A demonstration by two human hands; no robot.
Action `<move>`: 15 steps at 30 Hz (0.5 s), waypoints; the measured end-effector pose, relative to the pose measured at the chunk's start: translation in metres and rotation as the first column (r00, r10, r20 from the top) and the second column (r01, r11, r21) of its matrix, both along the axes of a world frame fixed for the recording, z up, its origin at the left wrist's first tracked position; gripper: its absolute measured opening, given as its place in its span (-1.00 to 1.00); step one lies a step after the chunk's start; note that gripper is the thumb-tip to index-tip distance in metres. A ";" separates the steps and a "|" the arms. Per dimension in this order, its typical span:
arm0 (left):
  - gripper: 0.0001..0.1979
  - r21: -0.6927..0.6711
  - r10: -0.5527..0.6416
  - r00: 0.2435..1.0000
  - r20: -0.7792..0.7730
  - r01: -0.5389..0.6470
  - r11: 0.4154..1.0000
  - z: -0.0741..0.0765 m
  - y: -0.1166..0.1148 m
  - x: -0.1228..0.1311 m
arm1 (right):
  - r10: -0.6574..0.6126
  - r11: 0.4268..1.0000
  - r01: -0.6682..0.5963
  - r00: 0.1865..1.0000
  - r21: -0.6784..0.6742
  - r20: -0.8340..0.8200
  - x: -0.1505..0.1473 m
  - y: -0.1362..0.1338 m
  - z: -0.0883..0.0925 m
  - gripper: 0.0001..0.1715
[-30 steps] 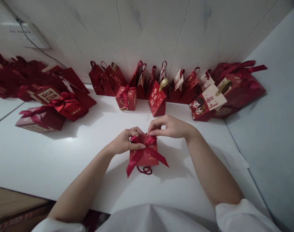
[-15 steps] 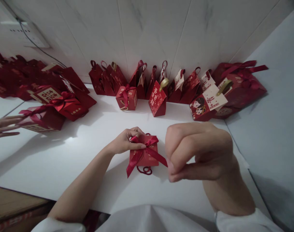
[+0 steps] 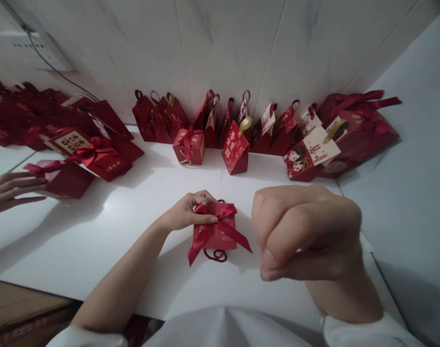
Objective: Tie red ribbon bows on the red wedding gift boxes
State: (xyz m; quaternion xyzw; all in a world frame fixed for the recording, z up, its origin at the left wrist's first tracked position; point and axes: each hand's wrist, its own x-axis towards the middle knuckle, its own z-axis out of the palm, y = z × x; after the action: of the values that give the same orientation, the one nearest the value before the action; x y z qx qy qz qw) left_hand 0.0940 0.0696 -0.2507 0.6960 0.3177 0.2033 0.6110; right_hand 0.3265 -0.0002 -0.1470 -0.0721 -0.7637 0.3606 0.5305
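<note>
A small red gift box (image 3: 223, 238) with gold lettering lies on the white table in front of me. A red ribbon bow (image 3: 231, 230) is tied across its top, its two tails spread left and right. My left hand (image 3: 193, 209) is closed on the box's upper left side, thumb pressed on the knot. A dark red cord (image 3: 216, 256) curls out at the box's near side. Raised to the right of the box, my right hand (image 3: 306, 231) is closed in a pinch, apart from the ribbon tail; whatever its fingertips hold is hidden.
Along the tiled wall stands a row of red gift boxes (image 3: 234, 149) with ribbon loops. Larger red boxes (image 3: 367, 130) sit at the right. More boxes (image 3: 107, 159) crowd the left, where another person's hand (image 3: 13, 190) touches a ribboned box (image 3: 73, 178).
My right hand has moved slightly right and nearer the camera, away from the ribbon tail. The other person's hand has moved right, and its box has turned. My left hand stays put.
</note>
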 end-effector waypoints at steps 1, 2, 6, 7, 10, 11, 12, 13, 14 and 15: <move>-0.46 -0.001 0.001 1.000 0.003 -0.001 1.000 0.000 0.000 0.000 | 0.001 1.000 -0.001 1.000 -0.003 0.001 0.000 0.000 0.000 -0.85; -0.46 -0.002 0.002 1.000 0.004 -0.002 1.000 0.000 0.000 0.000 | 0.002 1.000 -0.001 1.000 -0.007 0.006 0.001 0.000 0.000 -0.85; -0.47 -0.012 -0.006 1.000 0.008 0.006 1.000 -0.001 0.000 0.000 | 0.005 1.000 -0.005 1.000 -0.015 0.012 0.001 -0.001 0.000 -0.84; -0.47 -0.012 -0.007 1.000 0.010 0.007 1.000 -0.001 0.000 0.000 | 0.005 1.000 -0.005 1.000 -0.017 0.014 0.001 0.000 0.000 -0.84; -0.47 -0.013 -0.001 1.000 0.011 0.001 1.000 -0.001 0.000 0.000 | 0.020 1.000 -0.019 1.000 -0.020 0.013 0.001 0.000 0.000 -0.86; -0.46 -0.012 0.004 1.000 0.010 -0.004 1.000 -0.001 0.000 0.000 | 0.026 0.999 -0.026 1.000 -0.025 0.013 0.001 0.000 0.000 -0.88; -0.46 -0.012 0.009 1.000 0.008 -0.009 1.000 -0.001 0.000 0.000 | 0.029 0.999 -0.028 1.000 -0.037 0.012 0.002 0.000 0.000 -0.90; -0.46 -0.011 0.013 1.000 0.003 -0.013 1.000 -0.001 0.000 0.000 | 0.029 0.998 -0.029 1.000 -0.050 0.010 0.003 0.000 -0.001 -0.91; -0.46 -0.010 0.014 1.000 -0.001 -0.014 1.000 -0.001 0.000 0.000 | 0.026 0.998 -0.026 1.000 -0.064 0.006 0.003 -0.001 -0.001 -0.92; -0.47 -0.011 0.014 1.000 -0.004 -0.014 1.000 -0.001 0.000 0.000 | 0.022 0.997 -0.022 1.000 -0.075 0.002 0.004 -0.001 -0.001 -0.93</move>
State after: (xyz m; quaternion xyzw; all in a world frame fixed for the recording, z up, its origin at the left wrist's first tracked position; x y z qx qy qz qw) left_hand 0.0942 0.0693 -0.2515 0.6906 0.3249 0.2045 0.6129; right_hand 0.3302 -0.0011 -0.1481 -0.0840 -0.7512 0.3948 0.5222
